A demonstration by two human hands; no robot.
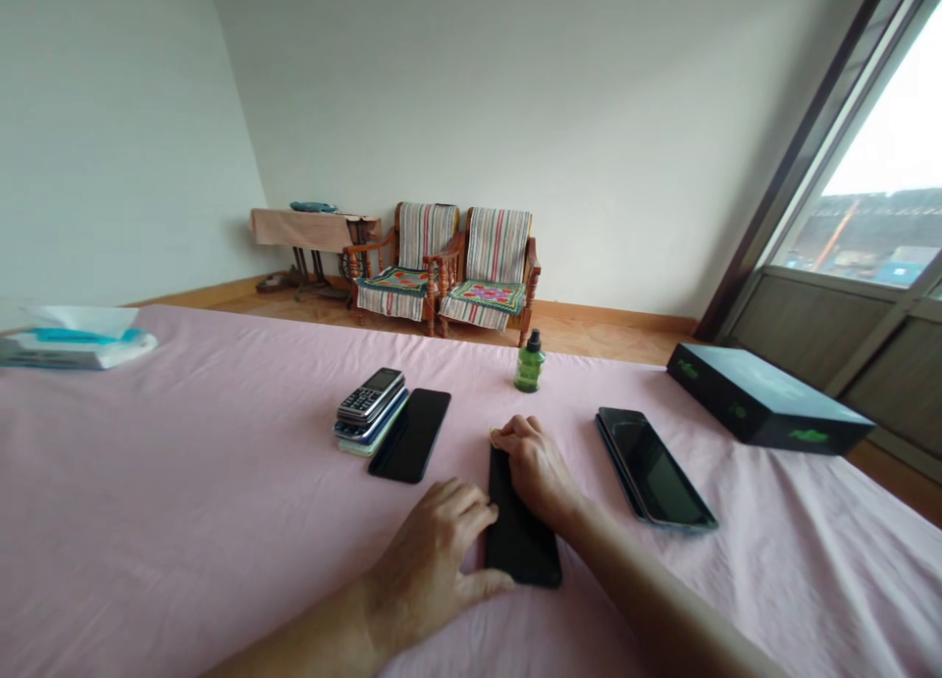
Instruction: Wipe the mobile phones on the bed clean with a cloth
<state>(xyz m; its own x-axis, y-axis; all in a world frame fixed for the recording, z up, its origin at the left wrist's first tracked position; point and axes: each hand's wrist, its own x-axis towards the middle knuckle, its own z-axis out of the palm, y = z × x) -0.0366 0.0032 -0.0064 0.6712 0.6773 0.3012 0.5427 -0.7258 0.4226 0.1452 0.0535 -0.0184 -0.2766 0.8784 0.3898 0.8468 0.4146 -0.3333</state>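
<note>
A black smartphone (519, 546) lies flat on the pink tablecloth (221, 482) in front of me. My left hand (431, 560) rests on the cloth against the phone's left edge, fingers curled onto it. My right hand (534, 467) lies over the phone's far end, its fingers bent and pinching something small at the top edge that I cannot make out. Another black phone (410, 433) lies to the left, next to a stack of phones (370, 410) topped by a keypad model.
A small green bottle (529, 362) stands beyond my hands. Two stacked dark phones (654, 467) lie to the right, with a black box (765, 398) at the table's right edge. A tissue pack (74, 337) sits far left. Two wooden chairs (448, 266) stand by the wall.
</note>
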